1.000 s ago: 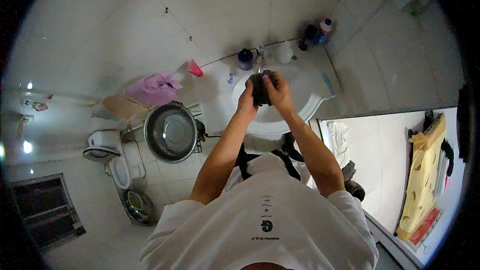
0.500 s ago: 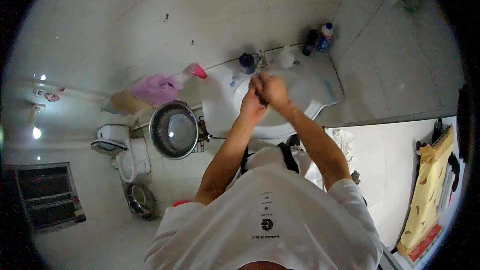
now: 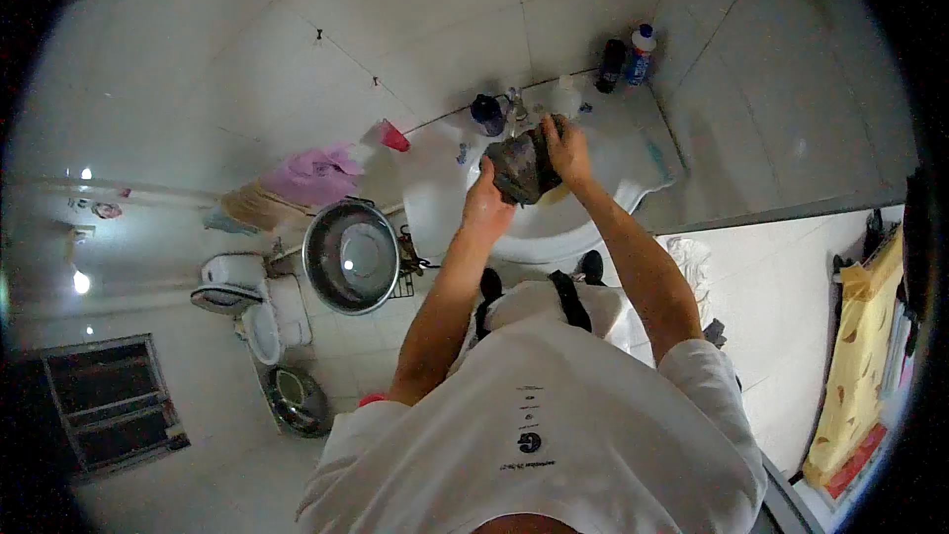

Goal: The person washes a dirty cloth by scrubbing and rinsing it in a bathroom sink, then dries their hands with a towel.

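Observation:
A dark grey cloth (image 3: 522,168) is spread between my two hands above the white washbasin (image 3: 539,249). My left hand (image 3: 486,206) grips its near left edge, with the thumb pointing up along it. On the other side, my right hand (image 3: 566,153) has its fingers closed over the right edge of the cloth. Just beyond the cloth stands the metal faucet (image 3: 516,107), and a dark blue cup (image 3: 487,114) is to its left. Most of the basin's bowl is hidden behind the cloth and my hands.
A large metal basin (image 3: 351,257) sits left of the washbasin, near a pink towel (image 3: 316,173) and a pink cup (image 3: 392,135). Bottles, including a blue and white bottle (image 3: 641,54), stand in the back right corner. A toilet (image 3: 237,272) is farther left.
The cloth was bunched up between my close-together hands. Now my hands are farther apart and the cloth is opened out between them.

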Available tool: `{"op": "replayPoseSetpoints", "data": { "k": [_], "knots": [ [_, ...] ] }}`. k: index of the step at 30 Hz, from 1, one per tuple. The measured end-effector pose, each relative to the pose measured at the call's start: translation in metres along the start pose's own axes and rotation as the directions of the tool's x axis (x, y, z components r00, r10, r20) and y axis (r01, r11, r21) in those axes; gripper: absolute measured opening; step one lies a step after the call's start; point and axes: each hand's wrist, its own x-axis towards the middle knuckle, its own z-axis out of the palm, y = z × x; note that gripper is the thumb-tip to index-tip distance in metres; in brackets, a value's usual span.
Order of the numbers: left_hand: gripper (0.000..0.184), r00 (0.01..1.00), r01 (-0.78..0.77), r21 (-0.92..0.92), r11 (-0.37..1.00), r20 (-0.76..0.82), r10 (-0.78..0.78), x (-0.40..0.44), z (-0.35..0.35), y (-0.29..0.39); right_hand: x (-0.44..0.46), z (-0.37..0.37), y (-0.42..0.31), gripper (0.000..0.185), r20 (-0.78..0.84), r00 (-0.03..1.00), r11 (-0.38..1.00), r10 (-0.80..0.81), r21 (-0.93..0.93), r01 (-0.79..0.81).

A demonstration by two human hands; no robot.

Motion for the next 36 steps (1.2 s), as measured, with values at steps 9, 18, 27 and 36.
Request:
{"op": "replayPoseSetpoints", "data": {
  "k": [9, 18, 27, 36],
  "knots": [
    [0.048, 0.99, -0.064, 0.103, 0.993, -0.122, 0.076, -0.004, -0.006, 0.015, -0.013, -0.024, -0.011, 0.053, 0.201, 0.91, 0.615, 0.362, 0.682, -0.396],
    [0.049, 0.979, -0.09, -0.005, 0.996, 0.183, 0.09, 0.01, 0.002, -0.004, -0.042, 0.018, -0.055, 0.035, 0.207, 0.898, 0.921, -0.388, 0.119, 0.37],
    [0.041, 0.994, -0.083, -0.037, 0.996, 0.063, 0.085, -0.007, 0.025, -0.016, -0.02, 0.027, -0.047, 0.029, 0.109, 0.954, 0.923, -0.281, -0.24, 0.299],
    [0.043, 0.99, -0.141, -0.028, 0.99, 0.003, 0.141, -0.01, 0.03, -0.01, -0.031, 0.028, -0.075, 0.038, 0.217, 0.889, 0.841, -0.403, -0.294, 0.453]
  ]
}}
